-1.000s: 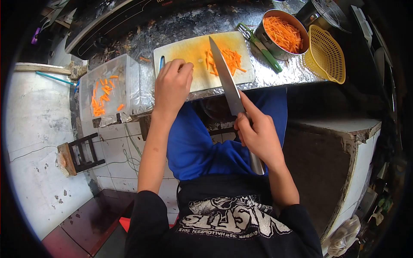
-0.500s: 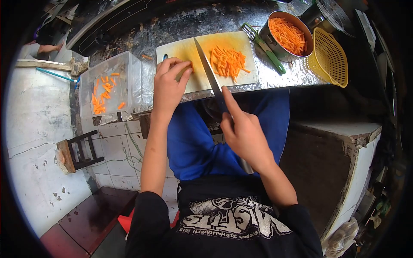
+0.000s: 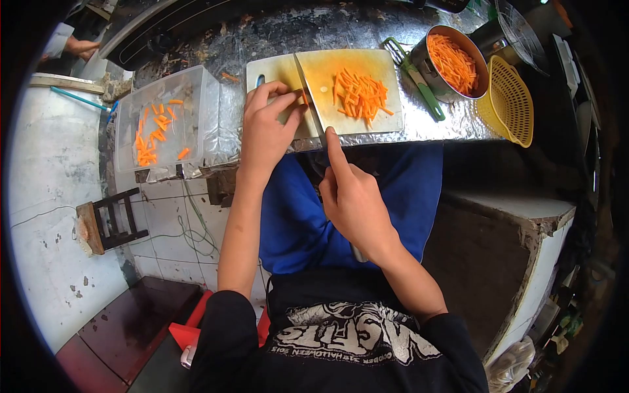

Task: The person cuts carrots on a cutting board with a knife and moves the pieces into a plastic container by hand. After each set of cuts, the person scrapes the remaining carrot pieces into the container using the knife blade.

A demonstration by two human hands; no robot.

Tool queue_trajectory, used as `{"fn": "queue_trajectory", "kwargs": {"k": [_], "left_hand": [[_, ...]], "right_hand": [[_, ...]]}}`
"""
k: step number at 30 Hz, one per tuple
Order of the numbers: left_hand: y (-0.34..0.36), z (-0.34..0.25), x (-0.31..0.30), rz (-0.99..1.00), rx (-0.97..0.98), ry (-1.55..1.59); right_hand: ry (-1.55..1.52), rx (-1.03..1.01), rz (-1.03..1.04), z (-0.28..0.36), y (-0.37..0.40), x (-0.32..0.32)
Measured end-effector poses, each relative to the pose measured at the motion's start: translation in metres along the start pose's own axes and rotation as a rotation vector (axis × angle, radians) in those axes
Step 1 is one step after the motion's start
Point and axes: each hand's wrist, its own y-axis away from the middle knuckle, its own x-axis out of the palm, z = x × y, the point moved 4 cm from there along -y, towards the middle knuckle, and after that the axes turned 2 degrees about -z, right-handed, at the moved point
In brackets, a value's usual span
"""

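Note:
On the white cutting board (image 3: 386,65), stained orange-yellow, my left hand (image 3: 270,128) has its fingers bent around a small carrot piece (image 3: 304,97), mostly hidden by the fingertips. Right beside that piece stands the blade of a long kitchen knife (image 3: 310,92), its tip pointing to the far edge. My right hand (image 3: 359,206) grips the knife's handle, index finger stretched along the blade's spine. A pile of carrot sticks (image 3: 360,97) lies on the board to the right of the knife.
Left of the board, a clear plastic container (image 3: 209,98) holds carrot pieces. To the right lie a green-handled peeler (image 3: 422,92), a metal pot (image 3: 426,64) of carrot sticks and a yellow basket (image 3: 490,105). Foil covers the counter's front edge. Far left, another person's hand (image 3: 82,47) shows.
The knife has moved left, up against the carrot piece at my left fingertips. My right hand has shifted left with it. The view has shifted slightly.

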Motion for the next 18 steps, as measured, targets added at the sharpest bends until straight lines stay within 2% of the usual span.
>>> {"fn": "queue_trajectory", "kwargs": {"k": [18], "left_hand": [[-0.001, -0.001, -0.003, 0.031, 0.021, -0.006]], "right_hand": [[0.141, 0.090, 0.085, 0.010, -0.003, 0.010]]}}
